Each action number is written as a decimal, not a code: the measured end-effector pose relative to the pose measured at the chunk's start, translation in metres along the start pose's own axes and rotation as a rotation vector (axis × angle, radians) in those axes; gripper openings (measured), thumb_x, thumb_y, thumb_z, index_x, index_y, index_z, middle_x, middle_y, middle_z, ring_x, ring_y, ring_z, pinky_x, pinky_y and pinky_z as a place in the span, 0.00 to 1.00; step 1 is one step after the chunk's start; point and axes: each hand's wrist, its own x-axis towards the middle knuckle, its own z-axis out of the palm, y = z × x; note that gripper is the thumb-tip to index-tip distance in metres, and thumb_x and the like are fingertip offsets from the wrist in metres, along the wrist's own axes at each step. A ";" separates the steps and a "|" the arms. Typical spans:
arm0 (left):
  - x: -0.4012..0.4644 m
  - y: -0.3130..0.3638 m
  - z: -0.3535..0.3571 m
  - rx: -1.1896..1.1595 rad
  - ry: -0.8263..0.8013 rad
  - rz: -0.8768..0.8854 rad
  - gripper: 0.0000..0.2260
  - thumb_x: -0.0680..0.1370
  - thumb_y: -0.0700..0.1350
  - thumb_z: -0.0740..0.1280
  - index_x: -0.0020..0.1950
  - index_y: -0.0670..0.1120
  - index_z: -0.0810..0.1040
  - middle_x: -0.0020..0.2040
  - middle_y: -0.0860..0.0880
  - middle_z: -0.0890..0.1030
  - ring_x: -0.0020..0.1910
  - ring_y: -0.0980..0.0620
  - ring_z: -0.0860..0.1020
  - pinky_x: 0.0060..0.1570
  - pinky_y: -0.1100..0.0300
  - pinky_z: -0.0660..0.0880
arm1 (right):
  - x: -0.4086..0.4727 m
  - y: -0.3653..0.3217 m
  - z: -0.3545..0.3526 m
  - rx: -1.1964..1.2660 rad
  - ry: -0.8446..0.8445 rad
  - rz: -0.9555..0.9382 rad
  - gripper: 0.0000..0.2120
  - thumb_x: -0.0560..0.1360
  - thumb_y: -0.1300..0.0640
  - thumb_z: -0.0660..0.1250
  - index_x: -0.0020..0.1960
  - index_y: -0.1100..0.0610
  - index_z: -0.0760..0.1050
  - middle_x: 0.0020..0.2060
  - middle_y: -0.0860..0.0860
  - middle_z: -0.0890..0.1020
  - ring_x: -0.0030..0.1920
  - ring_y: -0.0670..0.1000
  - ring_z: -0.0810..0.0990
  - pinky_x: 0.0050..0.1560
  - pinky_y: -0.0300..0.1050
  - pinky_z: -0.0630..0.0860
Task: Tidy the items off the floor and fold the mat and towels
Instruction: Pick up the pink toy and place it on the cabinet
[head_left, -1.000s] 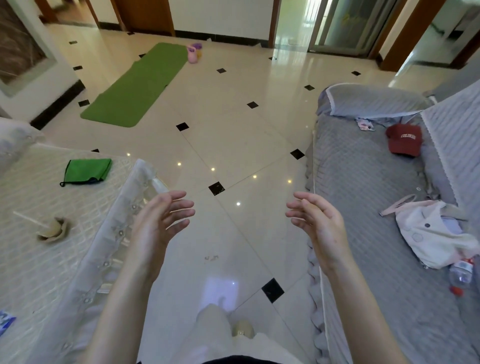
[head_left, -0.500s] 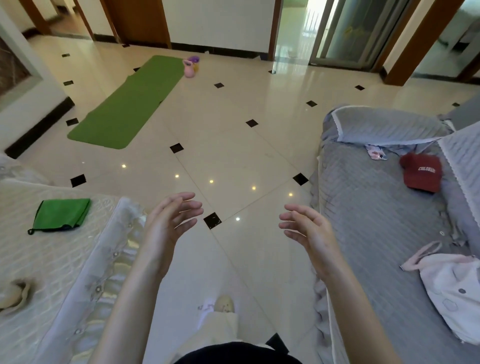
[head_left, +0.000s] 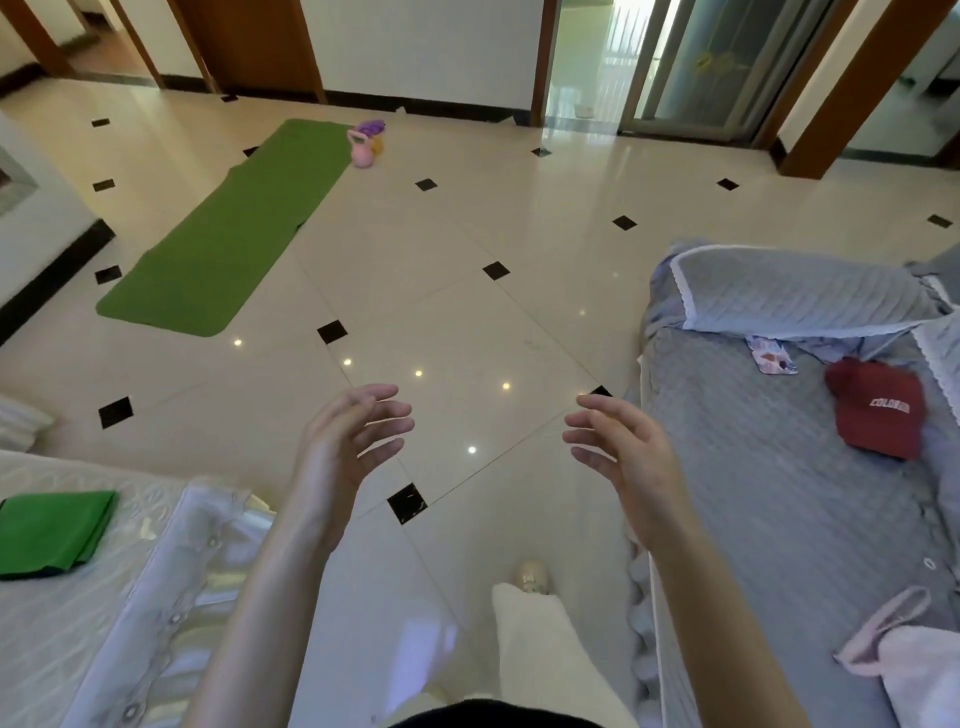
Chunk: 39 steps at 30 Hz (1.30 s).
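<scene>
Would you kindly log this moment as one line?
left hand: open, empty | right hand: open, empty | green mat: flat on floor | pink kettlebell: beside mat

— What is the floor (head_left: 467, 249) carrying from where I sit?

— I see glossy cream tile with small black diamonds. A green mat (head_left: 228, 228) lies flat at the far left, and a pink kettlebell (head_left: 361, 150) stands just beside its far right corner, with something purple and something yellow behind it that I cannot make out.

— And the furniture?

— On my right, a grey quilted sofa (head_left: 779, 493) bears a red cap (head_left: 878, 410), a small printed packet (head_left: 771, 356) near its far end and pale pink cloth (head_left: 914, 670) at the near edge. On my left, a white covered seat (head_left: 78, 623) holds a folded green cloth (head_left: 52, 530).
</scene>
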 end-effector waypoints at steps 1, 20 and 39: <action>0.014 -0.001 0.011 0.003 0.011 0.003 0.13 0.69 0.49 0.61 0.49 0.46 0.78 0.40 0.50 0.82 0.40 0.54 0.81 0.42 0.63 0.76 | 0.017 -0.003 -0.003 -0.007 -0.019 0.008 0.08 0.78 0.64 0.61 0.50 0.57 0.78 0.40 0.53 0.82 0.40 0.49 0.81 0.42 0.40 0.78; 0.230 0.013 0.119 0.002 0.154 -0.011 0.12 0.69 0.47 0.62 0.49 0.45 0.78 0.41 0.48 0.81 0.41 0.52 0.81 0.42 0.61 0.76 | 0.284 -0.078 -0.032 -0.050 -0.154 0.132 0.07 0.77 0.64 0.62 0.51 0.59 0.78 0.42 0.55 0.81 0.40 0.49 0.81 0.40 0.39 0.78; 0.556 0.134 0.140 0.042 0.077 0.095 0.10 0.72 0.47 0.62 0.50 0.45 0.78 0.42 0.48 0.81 0.42 0.53 0.81 0.39 0.65 0.77 | 0.580 -0.174 0.099 -0.033 -0.154 0.008 0.08 0.77 0.65 0.61 0.50 0.58 0.78 0.39 0.53 0.82 0.39 0.49 0.80 0.42 0.41 0.78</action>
